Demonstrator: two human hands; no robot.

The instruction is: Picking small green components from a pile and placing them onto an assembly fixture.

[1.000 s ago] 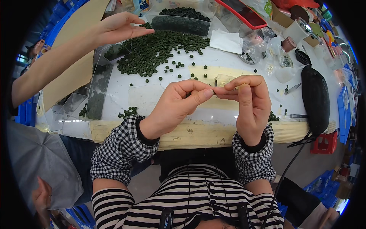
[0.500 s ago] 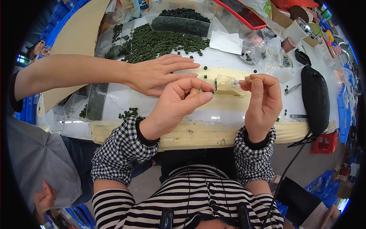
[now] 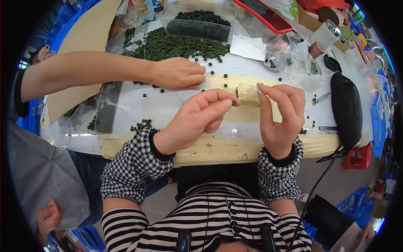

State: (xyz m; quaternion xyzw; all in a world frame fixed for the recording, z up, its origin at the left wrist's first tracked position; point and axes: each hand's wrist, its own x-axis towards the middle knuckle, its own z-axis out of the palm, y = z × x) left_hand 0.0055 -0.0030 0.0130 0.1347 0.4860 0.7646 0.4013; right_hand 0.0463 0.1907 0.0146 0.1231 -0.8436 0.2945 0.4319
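Note:
My left hand [image 3: 197, 119] pinches a small dark green round piece [image 3: 234, 103] between thumb and forefinger, close to the left end of a cream-wrapped block [image 3: 247, 95]. The block lies on a strip of cream tape [image 3: 235, 117] stuck to the table. At the block's right end, the thumb and forefinger of my right hand [image 3: 283, 115] come together on something thin. Most of it is hidden behind the fingertips, so I cannot make out what it is. A few loose green pieces [image 3: 225, 85] lie just beyond the block.
From the left reaches a co-worker's arm, its hand [image 3: 180, 73] curled on the table beside a large heap of green pieces [image 3: 176, 46]. Further off are a clear bin [image 3: 197, 29], white paper [image 3: 247, 47] and a red-edged phone [image 3: 268, 17]. A black pouch [image 3: 346, 109] lies right.
My right hand has moved left, its fingertips now against the block, covering the thin tool seen before. The co-worker's hand has drawn back from beside my left hand and curled.

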